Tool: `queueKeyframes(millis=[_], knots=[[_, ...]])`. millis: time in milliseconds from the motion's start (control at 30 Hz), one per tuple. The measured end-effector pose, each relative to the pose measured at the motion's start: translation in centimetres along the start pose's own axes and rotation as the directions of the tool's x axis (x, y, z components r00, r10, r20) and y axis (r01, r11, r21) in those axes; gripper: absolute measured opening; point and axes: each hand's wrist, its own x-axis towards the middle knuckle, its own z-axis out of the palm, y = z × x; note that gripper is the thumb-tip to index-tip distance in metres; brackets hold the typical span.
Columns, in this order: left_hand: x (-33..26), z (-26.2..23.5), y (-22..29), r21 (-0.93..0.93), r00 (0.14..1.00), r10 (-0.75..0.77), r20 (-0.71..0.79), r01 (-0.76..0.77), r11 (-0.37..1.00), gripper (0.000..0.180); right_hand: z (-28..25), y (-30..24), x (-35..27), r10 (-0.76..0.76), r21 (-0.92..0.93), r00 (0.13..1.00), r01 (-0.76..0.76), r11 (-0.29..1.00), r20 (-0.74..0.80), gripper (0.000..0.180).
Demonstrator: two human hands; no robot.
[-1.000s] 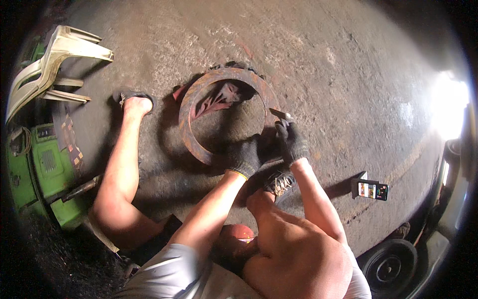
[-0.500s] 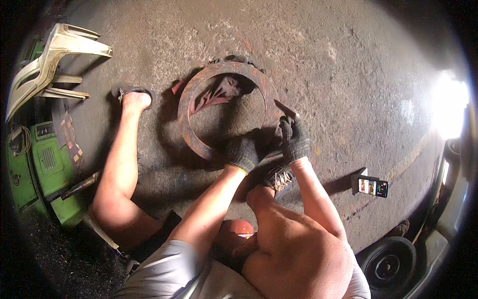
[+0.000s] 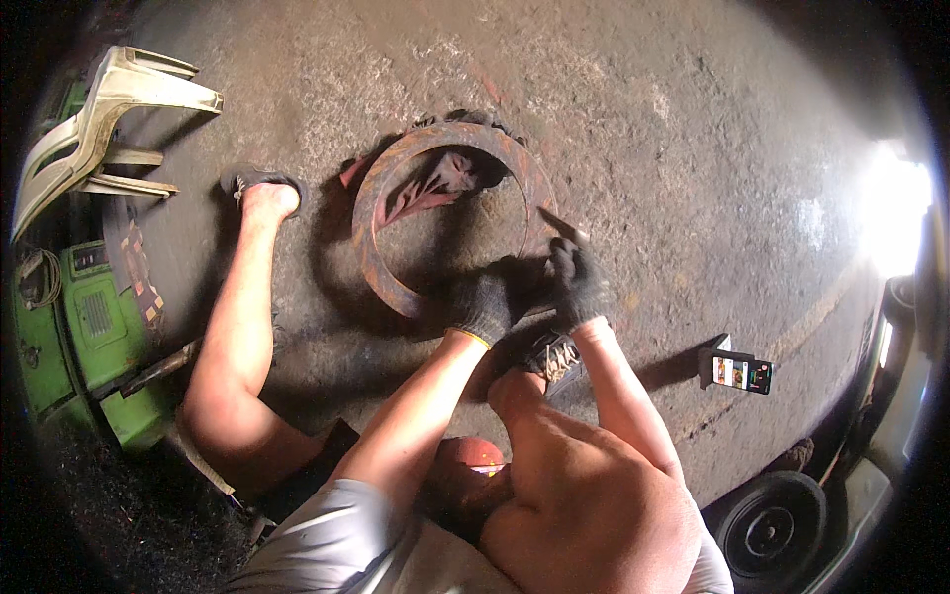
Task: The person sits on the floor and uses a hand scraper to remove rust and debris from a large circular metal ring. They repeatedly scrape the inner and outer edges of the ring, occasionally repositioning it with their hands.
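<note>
A large, flat, rusty metal ring (image 3: pixel 388 280) stands raised off the floor ahead of me, its near right part in shadow. My left hand (image 3: pixel 483 301), in a dark knitted glove, is closed on the ring's near edge; its fingertips are lost in shadow. My right hand (image 3: pixel 581 282), gloved alike and slightly blurred, is closed around a flat, narrow metal tool (image 3: pixel 562 225) like a file or scraper. The tool's tip lies over the ring's right rim; whether it touches is unclear. A crumpled dark and reddish cloth (image 3: pixel 435 185) shows through the ring.
My shoes (image 3: pixel 554 358) flank the work. A phone (image 3: pixel 740 373) leans on a stand at right, near a black wheel (image 3: pixel 770 530). A cream plastic chair (image 3: pixel 119 94) lies at far left beside a green machine (image 3: pixel 99 307). A red round object (image 3: pixel 469 455) sits between my legs.
My right hand has moved slightly left and nearer to me, bringing the tool's tip over the ring's rim. The left hand and the ring look almost unmoved.
</note>
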Motion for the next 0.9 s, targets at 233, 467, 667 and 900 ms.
queueKeyframes(millis=[233,467,667,900], knots=[[0.1,-0.3,0.2,0.005,1.0,0.013,-0.01,-0.013,1.0,0.037,0.0,1.6,-0.1,0.037,-0.152,0.999,-0.038,0.988,-0.009,0.044],[0.1,-0.4,0.2,-0.069,0.999,-0.025,0.044,0.028,0.997,0.047,0.0,1.5,0.5,0.12,-0.272,0.991,-0.132,0.953,-0.06,0.05],[-2.4,-2.4,-1.1,-0.09,0.925,-0.178,-0.335,0.157,0.983,0.068,-1.4,0.6,4.2,0.332,0.375,0.94,-0.282,0.883,-0.074,0.041],[-2.2,-4.6,-11.9,-0.659,0.496,-0.707,-0.504,0.308,0.686,0.079,-2.1,-1.9,11.4,0.319,0.28,0.93,-0.36,0.89,0.181,0.048]])
